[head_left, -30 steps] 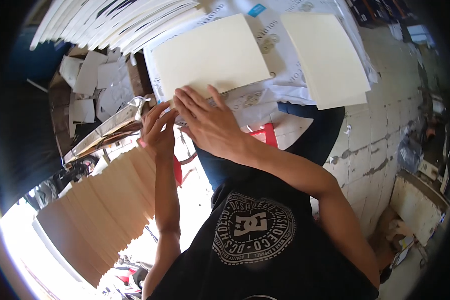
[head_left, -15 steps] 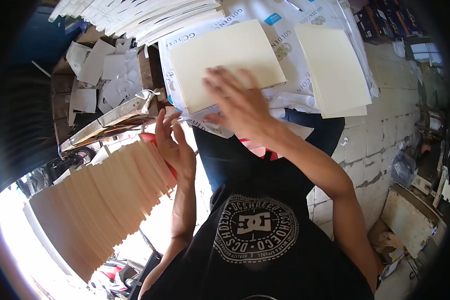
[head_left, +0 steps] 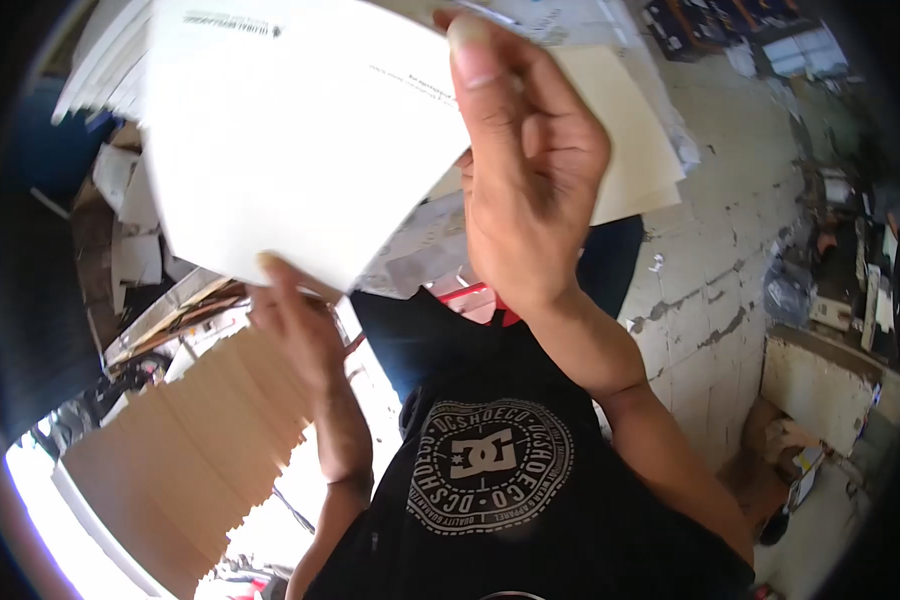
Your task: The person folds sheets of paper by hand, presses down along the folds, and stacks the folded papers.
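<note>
A white printed sheet [head_left: 290, 140] is raised close before me, its small dark lettering upside down along the top. My right hand [head_left: 535, 170] pinches its right edge, thumb in front and fingers curled behind. At the lower edge is my left hand [head_left: 300, 325], slightly blurred, with its thumb tip over the paper and its other fingers partly hidden. Behind my right hand, a stack of cream sheets [head_left: 625, 140] lies on the printed wrapping of the work surface.
A long row of brown paper pieces [head_left: 190, 420] stands at my lower left. Paper scraps [head_left: 135, 210] lie in a bin at the left. More white paper stock [head_left: 95, 65] is at the upper left. A block wall [head_left: 730, 190] runs along the right.
The cream top piece under my right hand is no longer seen; a white printed sheet is now lifted toward me. My right hand has risen and closed, and my left hand has moved to the sheet's lower edge.
</note>
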{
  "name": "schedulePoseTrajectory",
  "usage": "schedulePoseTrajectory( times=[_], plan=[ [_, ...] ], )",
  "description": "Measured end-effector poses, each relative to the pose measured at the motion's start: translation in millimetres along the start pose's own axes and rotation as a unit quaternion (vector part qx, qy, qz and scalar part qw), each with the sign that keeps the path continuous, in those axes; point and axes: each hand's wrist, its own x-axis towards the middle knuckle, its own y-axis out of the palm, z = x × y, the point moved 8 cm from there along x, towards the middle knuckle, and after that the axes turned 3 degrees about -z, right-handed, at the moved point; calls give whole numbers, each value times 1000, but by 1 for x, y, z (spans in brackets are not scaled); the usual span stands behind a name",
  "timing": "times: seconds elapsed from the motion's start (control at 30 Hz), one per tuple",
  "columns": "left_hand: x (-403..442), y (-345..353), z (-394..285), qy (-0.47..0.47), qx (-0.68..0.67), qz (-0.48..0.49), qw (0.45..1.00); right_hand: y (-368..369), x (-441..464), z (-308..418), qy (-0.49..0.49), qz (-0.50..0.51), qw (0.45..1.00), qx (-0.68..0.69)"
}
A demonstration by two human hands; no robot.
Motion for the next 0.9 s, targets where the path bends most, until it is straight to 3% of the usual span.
schedulePoseTrajectory(
  times=[0.03,0.07,0.1,0.13,0.2,0.23,0.27,0.3,0.4,0.47,0.5,0.53,0.57,0.6,0.67,0.7,0.73,0.8,0.83,0.9],
  plan=[
    [7,-2,-3,-32,9,-14,999,-20,0,-6,69,16,992,-109],
    [16,7,-10,23,-5,10,1000,-44,3,-19,80,30,989,-117],
    [22,11,-10,45,51,27,997,-75,10,-17,-13,3,990,-139],
    [30,11,-10,69,107,40,991,-111,19,-4,-143,10,923,-358],
    [63,-6,40,15,217,89,972,-187,28,13,-211,-38,735,-643],
    [71,-10,51,17,305,94,948,-236,25,12,-201,-82,627,-748],
    [71,-9,54,16,313,96,945,-280,22,10,-106,-123,612,-774],
    [72,-7,56,16,323,102,941,-301,18,12,-26,-175,535,-826],
    [73,-16,43,77,406,74,907,-375,20,2,-23,-175,785,-594],
    [77,-18,26,145,465,35,872,-333,22,43,-229,-175,724,-627],
    [69,-16,0,144,454,-1,879,-327,25,57,-167,-208,780,-566],
    [56,-7,-31,233,405,10,884,-314,21,71,-103,-237,827,-499],
    [29,15,-68,252,348,58,901,-276,19,89,-129,-195,841,-488],
    [-4,41,-97,222,311,70,922,-239,11,105,-149,-149,854,-475],
    [-63,87,-130,369,244,193,876,-167,-14,120,-144,83,845,-508],
    [-95,108,-144,429,204,261,840,-133,-21,116,-142,170,895,-388],
    [-130,130,-147,525,183,330,763,-104,-32,113,-139,251,922,-262],
    [-132,147,-125,484,202,380,762,-104,-46,106,-43,174,956,-230],
    [-133,156,-114,462,212,403,761,-114,-52,104,43,111,952,-283],
    [-116,152,-86,419,240,409,774,-128,-74,76,165,89,940,-285]
  ],
)
